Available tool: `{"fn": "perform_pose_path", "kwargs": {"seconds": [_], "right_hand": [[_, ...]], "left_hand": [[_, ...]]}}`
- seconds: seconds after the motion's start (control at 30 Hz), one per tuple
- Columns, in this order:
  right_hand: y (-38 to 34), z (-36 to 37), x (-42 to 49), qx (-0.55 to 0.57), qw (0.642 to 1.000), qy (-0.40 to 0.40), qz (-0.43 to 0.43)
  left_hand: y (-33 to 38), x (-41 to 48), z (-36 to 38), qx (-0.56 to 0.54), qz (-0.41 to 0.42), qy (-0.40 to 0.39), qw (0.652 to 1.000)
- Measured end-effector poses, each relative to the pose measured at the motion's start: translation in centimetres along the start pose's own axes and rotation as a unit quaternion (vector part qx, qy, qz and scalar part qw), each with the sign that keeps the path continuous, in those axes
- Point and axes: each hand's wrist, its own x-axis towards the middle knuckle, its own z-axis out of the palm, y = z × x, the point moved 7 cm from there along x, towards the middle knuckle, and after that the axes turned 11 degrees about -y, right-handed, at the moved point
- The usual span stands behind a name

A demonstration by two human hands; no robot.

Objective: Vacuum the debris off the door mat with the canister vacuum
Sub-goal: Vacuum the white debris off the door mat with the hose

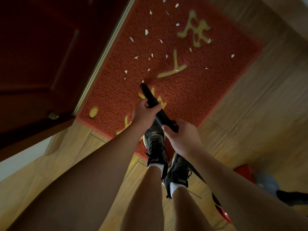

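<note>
Gripping the black vacuum wand [150, 97] from the left, the left hand [144, 112] curls round its middle; the right hand [180, 135] wraps the rear grip. The wand's tip touches the red door mat [200, 90], white debris [146, 32] scattered toward twelve and one o'clock.

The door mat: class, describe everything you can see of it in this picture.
The door mat is a red-orange rectangle of coarse looped pile with a smoother border, bearing yellow characters. It lies flat on the wood-look floor, one edge along the door threshold. Small white scraps dot its far half. The black vacuum nozzle, gripped by the left hand and right hand, points down at it, tip at or near the pile. One black shoe stands on its near edge.
</note>
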Motion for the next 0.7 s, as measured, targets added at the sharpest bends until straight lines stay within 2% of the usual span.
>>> {"fn": "perform_pose_path", "kwargs": {"seconds": [0.7], "right_hand": [[-4.9,0.9,1.3,0.000,1.000,-0.025,-0.015]], "left_hand": [[-0.3,1.0,-4.7,-0.018,-0.012,0.032,0.999]]}}
